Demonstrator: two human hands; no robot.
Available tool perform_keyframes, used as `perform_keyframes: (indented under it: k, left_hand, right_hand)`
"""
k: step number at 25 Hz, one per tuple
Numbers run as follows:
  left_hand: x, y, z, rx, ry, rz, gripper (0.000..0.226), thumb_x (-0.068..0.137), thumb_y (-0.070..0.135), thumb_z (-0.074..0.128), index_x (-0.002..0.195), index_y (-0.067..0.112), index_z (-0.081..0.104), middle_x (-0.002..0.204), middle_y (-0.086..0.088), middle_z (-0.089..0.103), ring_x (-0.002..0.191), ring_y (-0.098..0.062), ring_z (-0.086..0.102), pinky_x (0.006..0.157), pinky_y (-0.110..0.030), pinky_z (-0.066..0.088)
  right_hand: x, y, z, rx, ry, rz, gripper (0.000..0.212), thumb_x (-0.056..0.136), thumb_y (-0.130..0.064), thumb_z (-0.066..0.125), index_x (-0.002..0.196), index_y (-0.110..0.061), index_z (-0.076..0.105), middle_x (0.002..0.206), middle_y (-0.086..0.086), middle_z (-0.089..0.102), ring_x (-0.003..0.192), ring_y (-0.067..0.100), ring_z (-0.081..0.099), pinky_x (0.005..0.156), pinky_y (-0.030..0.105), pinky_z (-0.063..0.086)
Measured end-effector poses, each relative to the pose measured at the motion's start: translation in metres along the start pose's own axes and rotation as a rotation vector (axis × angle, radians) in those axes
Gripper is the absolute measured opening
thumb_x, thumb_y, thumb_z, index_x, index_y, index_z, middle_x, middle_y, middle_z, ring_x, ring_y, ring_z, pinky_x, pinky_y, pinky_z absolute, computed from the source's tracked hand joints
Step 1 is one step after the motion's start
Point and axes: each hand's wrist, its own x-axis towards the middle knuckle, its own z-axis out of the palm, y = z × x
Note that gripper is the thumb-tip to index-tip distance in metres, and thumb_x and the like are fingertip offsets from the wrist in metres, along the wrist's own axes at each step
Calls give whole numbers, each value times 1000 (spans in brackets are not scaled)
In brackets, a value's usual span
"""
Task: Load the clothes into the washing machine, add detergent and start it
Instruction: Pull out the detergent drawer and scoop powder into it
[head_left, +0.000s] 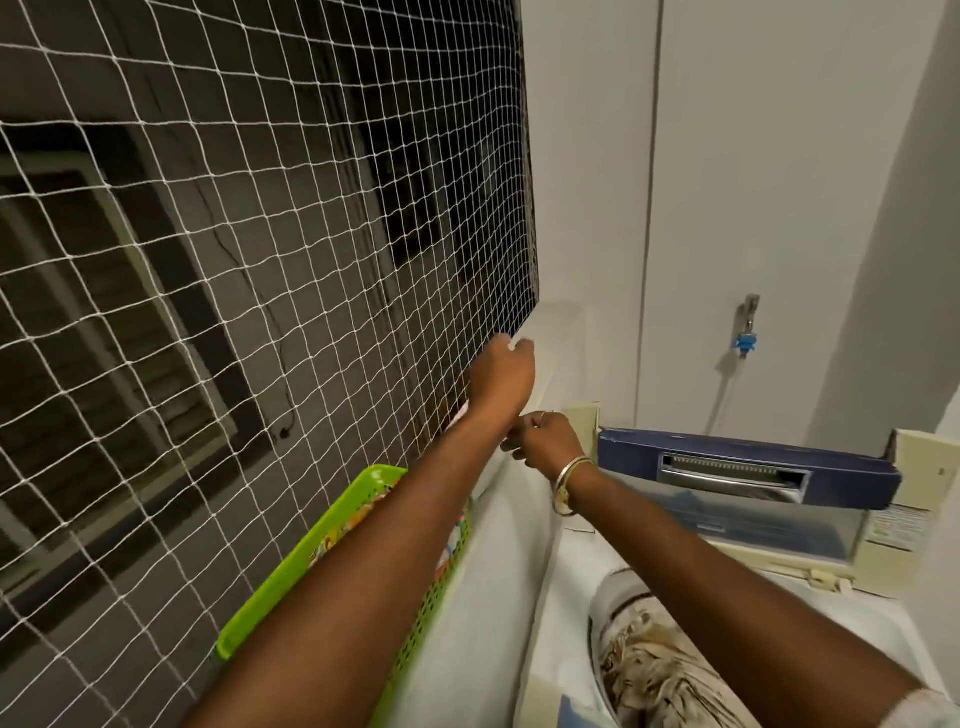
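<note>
The top-loading washing machine (810, 577) stands at the lower right with its blue lid (748, 467) raised. A beige patterned cloth (649, 670) lies in the drum. A large white cloth (483, 582) hangs between the machine and a green laundry basket (291, 571). My left hand (501, 376) is raised by the netting and pinches the top edge of the white cloth. My right hand (545, 441), with bangles on the wrist, sits just below it, fingers closed on the same cloth. Coloured clothes show in the basket behind my left forearm.
White netting (234, 260) covers the opening on the left. A wall tap with a blue fitting (746, 338) and its hose sits above the machine. A pipe (652, 156) runs down the white wall. The machine fills the corner at the right.
</note>
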Motion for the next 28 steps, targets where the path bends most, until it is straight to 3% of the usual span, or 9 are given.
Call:
perform_keyframes:
  k: [2,3,5,8,9,12,17,23,28]
  left_hand:
    - [0,-8,13,-150,154,-74,37,97,30,42,114,0,56,94,-15,62,84,-34,57,67,-39,44]
    - [2,-16,20,-184,210,-129,40,98,30,42,122,1,54,112,-19,63,102,-40,59,82,-46,48]
    - [3,-33,31,-176,274,-196,47,100,30,40,140,6,45,145,-18,48,132,-38,46,107,-50,38]
    - [0,-61,42,8,318,-205,55,102,27,38,152,7,26,159,-15,25,147,-34,23,119,-48,20]
    - [0,-72,45,67,322,-214,56,102,25,38,153,5,23,161,-16,20,149,-34,17,120,-48,15]
    - [0,-93,48,172,336,-286,56,102,21,39,151,1,23,162,-18,11,149,-36,12,118,-50,13]
    - [5,-106,45,128,394,-519,57,99,21,42,149,-2,25,158,-24,19,143,-43,23,116,-52,21]
    - [6,-116,46,-65,444,-668,67,96,14,43,151,-6,11,158,-27,14,147,-41,13,120,-49,12]
    - [-4,-125,59,-120,444,-625,68,95,12,42,153,-1,9,157,-26,22,144,-41,25,117,-51,23]
  right_hand:
    - [19,2,-2,14,51,36,25,84,0,54,63,-11,63,61,6,65,57,20,60,55,24,46]
    - [27,4,-2,20,79,57,27,83,0,55,61,-12,62,60,5,63,59,21,60,59,28,49]
    - [43,13,0,-30,78,86,27,83,-3,58,59,-14,61,70,7,63,70,25,60,73,37,52]
    - [62,32,5,-75,50,115,15,89,-11,56,77,-13,65,91,8,64,89,25,59,88,36,50]
    - [64,38,8,-35,61,120,11,88,-12,57,88,-12,69,98,9,66,96,27,61,93,37,51]
    - [74,47,15,44,83,133,31,87,-16,62,117,-11,67,124,8,65,117,27,59,103,30,43]
    - [86,45,28,-87,-41,62,40,95,-28,56,132,-12,58,139,6,57,127,25,52,106,27,36]
    - [89,59,34,-112,-5,23,28,92,-25,60,114,-10,69,120,7,68,112,25,61,91,22,41]
    - [83,70,22,-60,85,18,23,88,-28,66,102,-9,68,103,6,70,98,25,65,86,26,50]
